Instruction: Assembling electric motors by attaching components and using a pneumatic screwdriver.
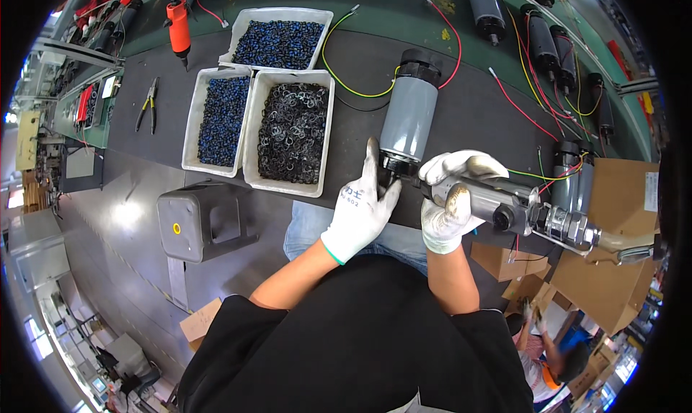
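A grey cylindrical motor (410, 117) with black ends lies on the dark work mat, its shaft end toward me. My left hand (360, 207), in a white glove, grips that near end; the index finger stretches along its left side and the thumb is by the shaft. Some of its fingers are hidden. In my gloved right hand (453, 211) is a metal air tool (497, 202), its hose fitting (566, 224) pointing right. The tool's nose is close to the motor's shaft end; whether they touch I cannot tell.
Two white bins (322, 52) (189, 148) hold small blue-black parts; a third bin (288, 188) holds black rings. Pliers (148, 110) lie at left, below a hanging orange screwdriver (178, 32). Wired motors (484, 13) line the right. A stool (184, 225) and cartons (620, 269) stand nearby; a co-worker (551, 362) is lower right.
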`<state>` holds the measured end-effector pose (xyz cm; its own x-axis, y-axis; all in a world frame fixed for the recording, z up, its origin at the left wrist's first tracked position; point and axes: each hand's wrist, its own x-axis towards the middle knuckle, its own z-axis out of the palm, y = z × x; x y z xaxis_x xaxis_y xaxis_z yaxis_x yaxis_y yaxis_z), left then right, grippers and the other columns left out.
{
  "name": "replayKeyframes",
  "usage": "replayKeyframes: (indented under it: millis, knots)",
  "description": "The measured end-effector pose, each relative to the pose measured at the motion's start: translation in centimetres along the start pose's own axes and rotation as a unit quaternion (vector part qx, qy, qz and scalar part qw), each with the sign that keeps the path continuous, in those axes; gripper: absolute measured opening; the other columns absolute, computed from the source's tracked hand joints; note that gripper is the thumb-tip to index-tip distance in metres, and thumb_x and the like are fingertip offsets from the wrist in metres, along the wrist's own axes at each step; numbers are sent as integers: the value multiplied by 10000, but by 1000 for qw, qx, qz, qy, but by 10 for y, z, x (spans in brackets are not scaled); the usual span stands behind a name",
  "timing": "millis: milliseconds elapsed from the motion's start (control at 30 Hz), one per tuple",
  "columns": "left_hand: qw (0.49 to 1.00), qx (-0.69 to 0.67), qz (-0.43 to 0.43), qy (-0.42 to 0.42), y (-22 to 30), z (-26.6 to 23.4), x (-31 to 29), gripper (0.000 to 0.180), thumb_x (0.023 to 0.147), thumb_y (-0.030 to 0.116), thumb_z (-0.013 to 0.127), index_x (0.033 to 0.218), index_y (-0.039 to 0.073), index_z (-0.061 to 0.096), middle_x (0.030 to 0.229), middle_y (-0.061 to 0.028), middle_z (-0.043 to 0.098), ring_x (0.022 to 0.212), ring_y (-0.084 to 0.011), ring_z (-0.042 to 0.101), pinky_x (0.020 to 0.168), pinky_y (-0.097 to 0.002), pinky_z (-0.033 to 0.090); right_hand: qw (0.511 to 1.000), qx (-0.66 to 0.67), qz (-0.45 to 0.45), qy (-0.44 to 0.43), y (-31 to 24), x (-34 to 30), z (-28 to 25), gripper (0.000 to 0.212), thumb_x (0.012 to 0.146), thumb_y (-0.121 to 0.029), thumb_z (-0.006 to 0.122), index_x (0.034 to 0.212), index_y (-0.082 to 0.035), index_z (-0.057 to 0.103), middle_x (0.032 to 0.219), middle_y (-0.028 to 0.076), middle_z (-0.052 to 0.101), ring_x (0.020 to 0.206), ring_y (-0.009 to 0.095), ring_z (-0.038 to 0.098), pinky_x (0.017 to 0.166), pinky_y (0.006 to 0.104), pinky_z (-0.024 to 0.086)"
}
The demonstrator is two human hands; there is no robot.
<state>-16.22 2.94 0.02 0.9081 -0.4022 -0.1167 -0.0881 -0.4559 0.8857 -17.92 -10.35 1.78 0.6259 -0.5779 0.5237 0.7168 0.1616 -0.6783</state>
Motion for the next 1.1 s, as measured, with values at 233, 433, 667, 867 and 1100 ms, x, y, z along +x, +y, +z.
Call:
replayKeyframes:
  millis: [233, 433, 667, 867, 1100]
  knots:
    - [1000, 3, 16, 5, -10, 6, -1, 898, 956, 194, 680, 1626, -62, 139, 716, -171, 661, 627, -360, 679, 636, -460, 547, 998, -46, 19, -27, -5, -1, 8, 466, 950, -215, 734, 1292, -20, 485, 1041, 187, 623, 765, 235, 652, 655, 389, 583]
    - [1000, 23, 3, -5, -2, 3, 0, 890, 953, 194, 688, 1615, -76, 158, 711, -174, 661, 628, -370, 681, 624, -461, 549, 998, -40, 51, -5, -5, 3, 3, 483, 944, -214, 753, 1294, -14, 487, 1049, 195, 622, 771, 235, 656, 672, 389, 594]
    - [996, 73, 53, 26, -11, 6, 0, 906, 952, 214, 699, 1604, -99, 153, 760, -214, 694, 657, -380, 703, 631, -463, 565, 995, -56, 48, -63, -19, 4, 15, 501, 945, -243, 750, 1299, 3, 495, 1106, 217, 627, 788, 242, 663, 668, 392, 590]
    - [983, 159, 86, 26, -5, -21, -8, 823, 945, 196, 731, 1596, -46, 289, 768, -154, 682, 617, -318, 683, 598, -397, 546, 999, -16, 0, -32, -51, 34, 24, 533, 957, -254, 726, 1344, 18, 481, 1128, 224, 625, 789, 239, 655, 660, 389, 576]
    - [908, 370, 129, 145, -3, -156, 15, 213, 868, 269, 771, 992, 96, 770, 939, -91, 713, 890, -275, 703, 782, -413, 556, 992, -119, 0, 36, -66, 44, 9, 537, 985, -242, 674, 1381, 57, 469, 1152, 231, 620, 791, 215, 638, 652, 386, 558]
